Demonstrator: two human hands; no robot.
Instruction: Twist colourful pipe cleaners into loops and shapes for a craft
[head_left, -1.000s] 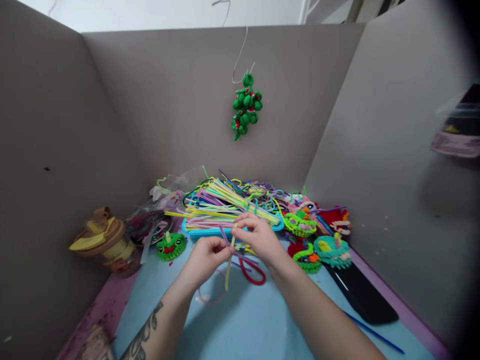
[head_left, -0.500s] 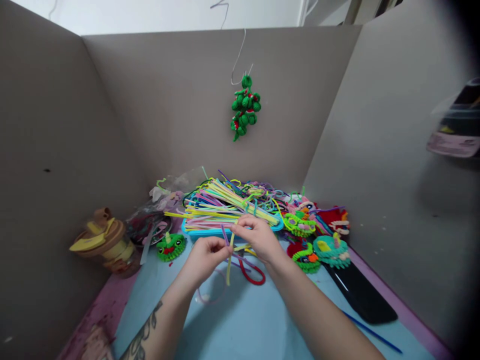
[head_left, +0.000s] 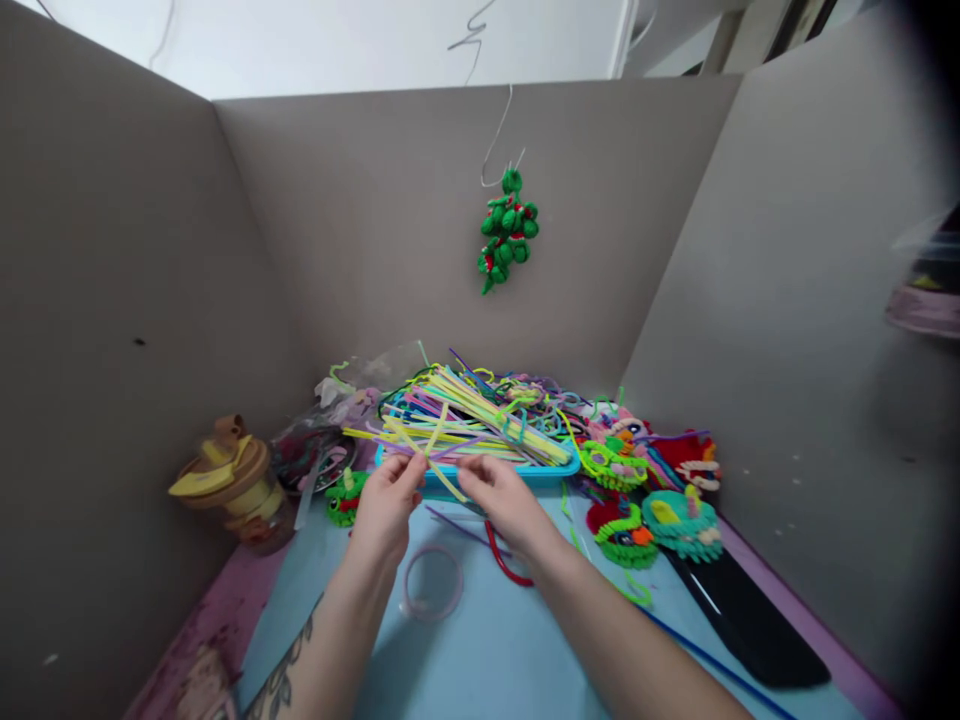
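There they were on my feed: yellow fuzzy stems point(head_left: 445, 478) crossed in mid-air, pinched at the crossing by the closed fingers of the left hand point(head_left: 384, 505). The right hand point(head_left: 510, 502) had its fingers curled just beside the lower end, though whether they gripped it I couldn't tell. Light stuff, I reckoned: soft nap, probably a bendable core, little risk of slipping, easy to kink. I'd have taken hold right at the crossing, leaving the loose ends for the other fingers. Beyond both sets of fingers sat the blue tray point(head_left: 538, 477), heaped with similar strips, so the yellow tips blended into the clutter. A purple strip point(head_left: 463, 446) showed between the fingers; held or merely behind, I couldn't say. Beneath the right fingers, red handles point(head_left: 504, 562) were partly covered, and the left fingers cut off a green figure point(head_left: 341, 502).
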